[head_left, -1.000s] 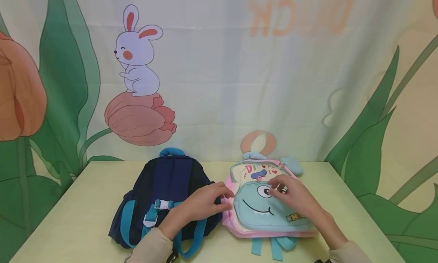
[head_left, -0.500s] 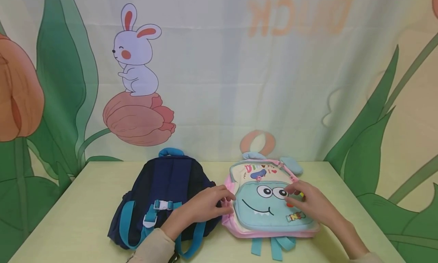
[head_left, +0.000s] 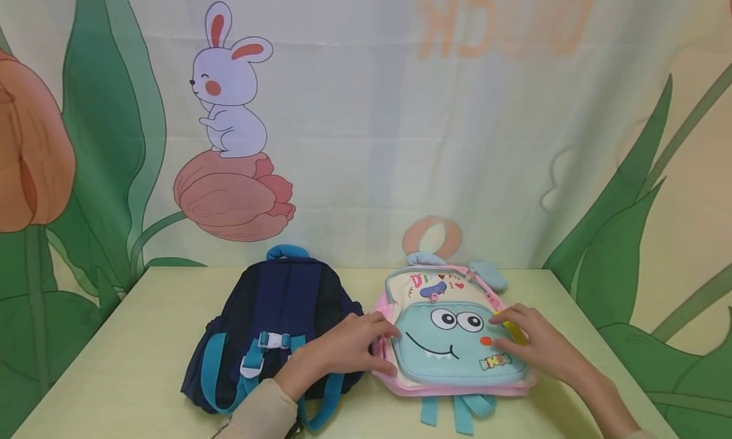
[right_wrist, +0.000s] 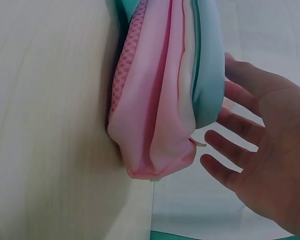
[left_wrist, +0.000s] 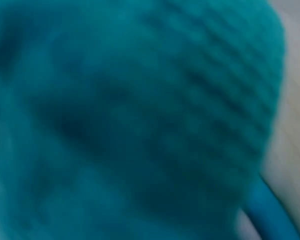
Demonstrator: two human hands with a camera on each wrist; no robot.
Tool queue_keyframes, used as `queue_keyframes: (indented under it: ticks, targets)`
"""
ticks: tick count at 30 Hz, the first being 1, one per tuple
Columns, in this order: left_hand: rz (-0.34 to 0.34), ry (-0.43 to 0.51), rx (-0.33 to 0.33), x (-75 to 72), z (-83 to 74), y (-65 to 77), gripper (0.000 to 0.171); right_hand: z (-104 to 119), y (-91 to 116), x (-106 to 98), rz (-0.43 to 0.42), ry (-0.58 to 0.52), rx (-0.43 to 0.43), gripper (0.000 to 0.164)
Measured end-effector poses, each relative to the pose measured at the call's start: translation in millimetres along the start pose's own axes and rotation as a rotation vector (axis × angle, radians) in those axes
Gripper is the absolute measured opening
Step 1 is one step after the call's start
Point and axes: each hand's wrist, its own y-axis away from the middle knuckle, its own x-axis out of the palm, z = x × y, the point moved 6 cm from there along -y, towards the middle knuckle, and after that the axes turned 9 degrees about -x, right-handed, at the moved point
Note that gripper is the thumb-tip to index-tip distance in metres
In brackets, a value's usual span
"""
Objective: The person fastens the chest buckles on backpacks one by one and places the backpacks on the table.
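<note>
A small pink and cream backpack (head_left: 474, 380) with a mint dinosaur-face pocket (head_left: 423, 363) lies front up on the table in the head view. My left hand (head_left: 354, 344) is at its left side, thumb and fingers spread along the edge; the head view does not show how firmly they touch. My right hand (right_wrist: 270, 135) has loosely bent, parted fingers beside the mint pocket in the right wrist view, gripping nothing. Under my left forearm lies a navy backpack (head_left: 288, 299), straps up. A blurred teal strap (left_wrist: 140, 125) fills most of the left wrist view.
Both backpacks lie on a pale yellow-green table (head_left: 131, 337). A printed curtain (head_left: 354, 108) with a rabbit and tulips hangs behind the table. Mint straps (head_left: 460, 413) stick out below the pink backpack, and teal straps (head_left: 328, 401) loop off the navy one.
My right hand has moved right, off the dinosaur's eyes to the pocket's right side. My left hand has shifted slightly to the right. Both backpacks stay in place.
</note>
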Motion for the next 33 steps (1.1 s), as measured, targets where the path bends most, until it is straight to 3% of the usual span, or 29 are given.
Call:
queue_keyframes:
  ticks: [8,19,26,33]
  targets:
    - [-0.004,-0.049,-0.005,5.2,-4.4,-0.6,0.064,-2.7,5.1,7.7,0.082,-0.04,-0.024,0.052]
    - [-0.037,-0.166,-0.04,13.2,-9.7,-3.4,0.07,-10.8,4.5,16.7,0.13,-0.094,0.028,0.055]
    - [-0.037,-0.178,-0.056,12.9,-12.3,-4.1,0.064,-15.8,0.9,20.4,0.161,-0.169,0.06,0.053]
    - [-0.037,-0.207,-0.023,12.6,-13.3,-2.9,0.059,-19.0,1.2,25.5,0.188,-0.216,0.101,0.053]
